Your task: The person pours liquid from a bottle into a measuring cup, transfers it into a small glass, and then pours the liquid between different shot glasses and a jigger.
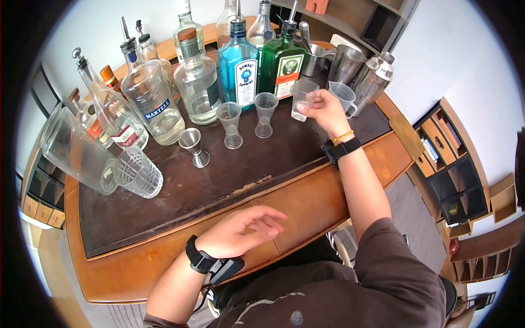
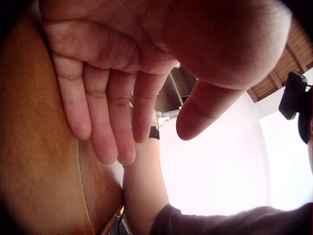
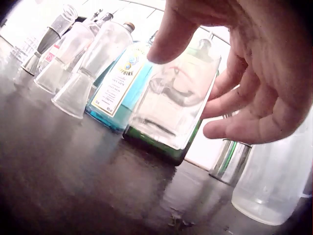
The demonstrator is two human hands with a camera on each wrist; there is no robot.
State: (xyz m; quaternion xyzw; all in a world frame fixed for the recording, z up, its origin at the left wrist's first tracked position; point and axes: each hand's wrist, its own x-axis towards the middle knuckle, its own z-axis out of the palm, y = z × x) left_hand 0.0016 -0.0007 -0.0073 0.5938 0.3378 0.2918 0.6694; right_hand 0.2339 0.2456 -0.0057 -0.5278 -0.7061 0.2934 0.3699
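Note:
My right hand point(image 1: 327, 111) pinches a small clear cup point(image 1: 299, 100) between thumb and fingers, close over the dark tabletop. In the right wrist view the cup point(image 3: 168, 98) tilts and overlaps the green bottle point(image 3: 161, 149) behind it. A clear measuring jug point(image 1: 342, 95) with a handle stands just beyond the right hand. To its left are two clear hourglass-shaped measuring cups, one nearer point(image 1: 265, 116) and one farther left point(image 1: 232, 126), then a steel jigger point(image 1: 194, 147). My left hand point(image 1: 239, 232) hovers over the brown leather front edge, fingers loosely extended and holding nothing.
Several liquor bottles line the back, among them a blue bottle point(image 1: 239, 65) and a Martell bottle point(image 1: 153, 104). A steel shaker point(image 1: 373, 79) stands back right. A tall clear vessel point(image 1: 79, 150) leans at the left beside a cut-pattern glass point(image 1: 139, 172).

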